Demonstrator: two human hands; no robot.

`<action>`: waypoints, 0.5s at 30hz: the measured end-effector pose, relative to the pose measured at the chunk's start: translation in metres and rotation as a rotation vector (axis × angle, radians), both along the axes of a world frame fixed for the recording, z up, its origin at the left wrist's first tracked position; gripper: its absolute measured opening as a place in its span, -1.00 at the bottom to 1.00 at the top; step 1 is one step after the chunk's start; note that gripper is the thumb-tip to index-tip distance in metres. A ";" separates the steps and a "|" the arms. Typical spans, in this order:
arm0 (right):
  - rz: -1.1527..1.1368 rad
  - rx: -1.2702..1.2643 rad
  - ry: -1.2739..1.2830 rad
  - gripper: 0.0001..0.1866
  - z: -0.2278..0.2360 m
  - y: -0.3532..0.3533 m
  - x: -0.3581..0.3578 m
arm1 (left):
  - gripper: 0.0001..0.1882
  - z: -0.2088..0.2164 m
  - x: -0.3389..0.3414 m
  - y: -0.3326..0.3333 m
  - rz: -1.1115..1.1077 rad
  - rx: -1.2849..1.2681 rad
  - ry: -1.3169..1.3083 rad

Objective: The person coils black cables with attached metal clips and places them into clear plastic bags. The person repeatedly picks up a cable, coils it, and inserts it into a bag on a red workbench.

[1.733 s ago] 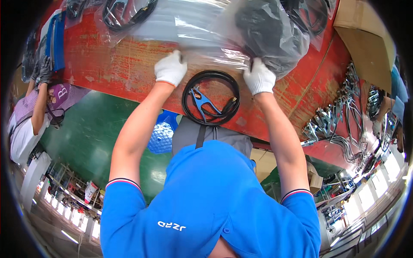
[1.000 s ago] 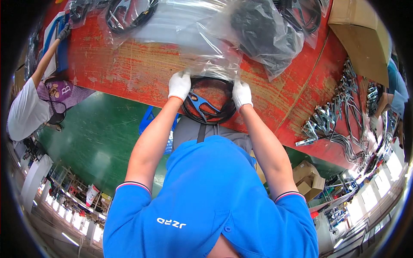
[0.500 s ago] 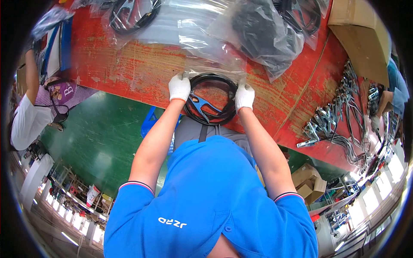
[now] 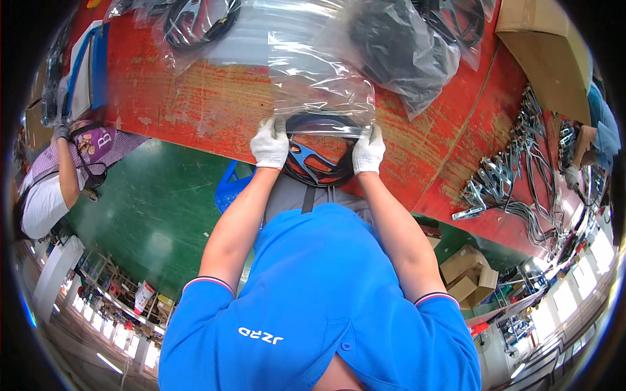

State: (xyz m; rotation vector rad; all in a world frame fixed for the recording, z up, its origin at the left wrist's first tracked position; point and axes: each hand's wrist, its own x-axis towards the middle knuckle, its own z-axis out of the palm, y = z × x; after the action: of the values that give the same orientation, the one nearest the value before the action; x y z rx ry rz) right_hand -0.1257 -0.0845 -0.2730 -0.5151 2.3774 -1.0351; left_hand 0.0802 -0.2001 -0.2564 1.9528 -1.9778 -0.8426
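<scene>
A coil of black cable [image 4: 336, 177] with a blue-handled clamp [image 4: 301, 154] inside it lies at the table's near edge, in front of my body. Over the coil's far part reaches the mouth of a clear plastic bag [image 4: 319, 88], and the rest of that bag stretches away flat across the table. My left hand [image 4: 269, 144], in a white knitted glove, is closed on the bag's left edge beside the coil. On the other side my right hand [image 4: 370, 150], gloved alike, pinches the bag's right edge. The fingertips are partly hidden.
A bagged cable coil [image 4: 202, 26] lies at the far left, and a plastic-wrapped dark bundle [image 4: 398, 49] at the far right. Metal clamps with cables [image 4: 502, 176] are heaped right, near a cardboard box [image 4: 544, 58]. A blue stool [image 4: 231, 186] stands below; a co-worker [image 4: 52, 189] is at left.
The bag's mouth has come nearer, now covering the far part of the coil. Both my hands have moved slightly toward me along the coil's sides. The co-worker's arm at left has lowered.
</scene>
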 end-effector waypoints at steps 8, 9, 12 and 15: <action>0.465 0.509 0.048 -0.59 0.026 -0.015 -0.033 | -0.61 0.004 0.018 -0.018 -0.155 0.228 -0.262; 0.464 0.505 0.073 -0.61 0.026 -0.015 -0.032 | -0.62 0.002 0.018 -0.017 -0.173 0.244 -0.270; 0.472 0.481 0.125 -0.64 0.024 -0.010 -0.029 | -0.69 -0.002 0.024 -0.005 -0.177 0.139 -0.186; 0.504 0.466 0.127 -0.66 0.023 -0.005 -0.029 | -0.76 -0.012 0.038 0.008 -0.268 0.090 -0.259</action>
State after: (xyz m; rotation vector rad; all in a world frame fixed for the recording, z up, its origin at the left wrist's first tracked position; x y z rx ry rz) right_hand -0.1543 -0.0897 -0.2500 -0.9494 2.3051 -0.2243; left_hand 0.1181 -0.1923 -0.2681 1.9587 -2.4324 -0.7833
